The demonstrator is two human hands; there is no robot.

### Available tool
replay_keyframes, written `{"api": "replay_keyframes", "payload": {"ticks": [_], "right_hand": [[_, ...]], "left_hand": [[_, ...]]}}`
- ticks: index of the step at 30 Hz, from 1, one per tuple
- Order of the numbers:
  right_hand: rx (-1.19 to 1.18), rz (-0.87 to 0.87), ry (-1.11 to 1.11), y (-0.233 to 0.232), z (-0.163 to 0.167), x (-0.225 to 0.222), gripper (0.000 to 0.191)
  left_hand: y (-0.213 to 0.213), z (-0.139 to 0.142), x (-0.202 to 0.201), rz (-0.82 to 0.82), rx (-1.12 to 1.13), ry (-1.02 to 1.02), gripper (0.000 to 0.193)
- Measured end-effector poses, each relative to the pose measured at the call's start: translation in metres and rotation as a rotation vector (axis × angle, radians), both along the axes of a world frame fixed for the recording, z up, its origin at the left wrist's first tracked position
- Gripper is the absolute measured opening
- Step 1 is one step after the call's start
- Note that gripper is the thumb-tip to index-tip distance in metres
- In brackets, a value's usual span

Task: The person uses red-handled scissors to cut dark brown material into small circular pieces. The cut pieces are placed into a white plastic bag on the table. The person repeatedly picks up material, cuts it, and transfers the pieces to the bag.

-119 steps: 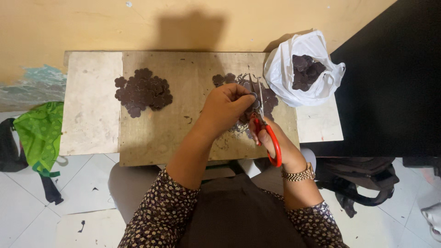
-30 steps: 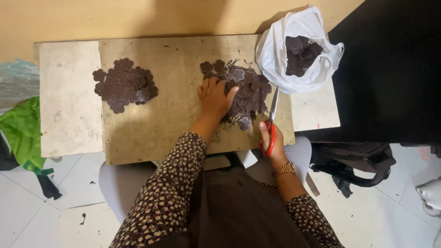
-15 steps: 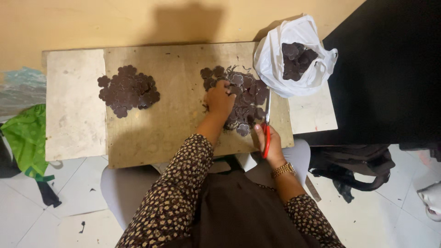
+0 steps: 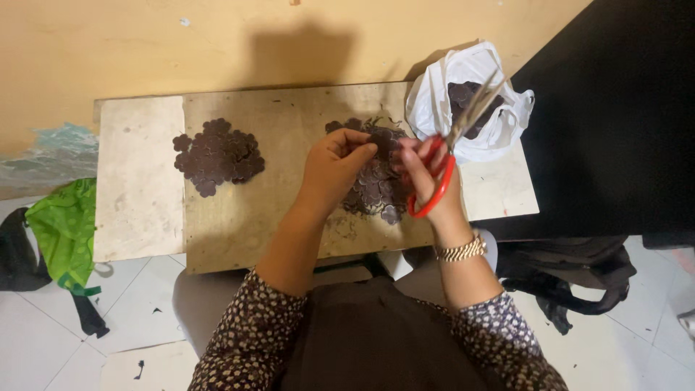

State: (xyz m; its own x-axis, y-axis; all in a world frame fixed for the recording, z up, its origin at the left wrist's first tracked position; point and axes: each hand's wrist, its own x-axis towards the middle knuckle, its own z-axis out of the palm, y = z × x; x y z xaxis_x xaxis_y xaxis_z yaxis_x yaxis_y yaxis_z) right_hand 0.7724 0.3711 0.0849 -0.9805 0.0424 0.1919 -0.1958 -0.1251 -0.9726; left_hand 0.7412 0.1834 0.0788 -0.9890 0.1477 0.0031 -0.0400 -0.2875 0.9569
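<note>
Both hands rose: right hand (image 4: 427, 170) lifts scissors (image 4: 449, 156).

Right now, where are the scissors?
In the head view, the red-handled scissors are in the right hand, raised over the right pile of dark cutouts, blades pointing toward the white plastic bag.

Floral sleeves, gold wristwatch (image 4: 463, 250)

The scissors' blades (image 4: 474, 101) are motion-blurred; hands (image 4: 340, 163) hide part of the brown pile (image 4: 376, 185).
</note>
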Motion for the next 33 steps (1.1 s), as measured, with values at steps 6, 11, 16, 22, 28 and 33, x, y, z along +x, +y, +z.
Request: {"api": "replay_keyframes", "payload": {"ticks": [6,11,16,22,28,33], "right_hand": [[0.034,-0.017,-0.057,-0.02,0.046,-0.011,0.028],[-0.138,0.061,-0.011,-0.025,0.048,0.001,0.026],[0.195,0.038,-0.061,-0.022,0.048,0.022,0.024],[0.313,0.2,-0.267,-0.037,0.044,0.043,0.017],[0.334,0.363,-0.203,-0.038,0.039,0.054,0.011],[0.243,0.409,-0.189,-0.037,0.035,0.055,0.016]], "left_hand": [[-0.003,0.016,0.013,0.067,0.183,0.041,0.013],[-0.003,0.015,0.018,-0.011,0.251,0.022,0.014],[-0.001,0.02,0.017,0.004,0.368,0.01,0.011],[0.0,0.034,0.024,0.056,0.434,0.036,0.012],[0.003,0.045,0.03,0.169,0.398,0.03,0.015],[0.004,0.05,0.034,0.208,0.364,0.056,0.017]]}}
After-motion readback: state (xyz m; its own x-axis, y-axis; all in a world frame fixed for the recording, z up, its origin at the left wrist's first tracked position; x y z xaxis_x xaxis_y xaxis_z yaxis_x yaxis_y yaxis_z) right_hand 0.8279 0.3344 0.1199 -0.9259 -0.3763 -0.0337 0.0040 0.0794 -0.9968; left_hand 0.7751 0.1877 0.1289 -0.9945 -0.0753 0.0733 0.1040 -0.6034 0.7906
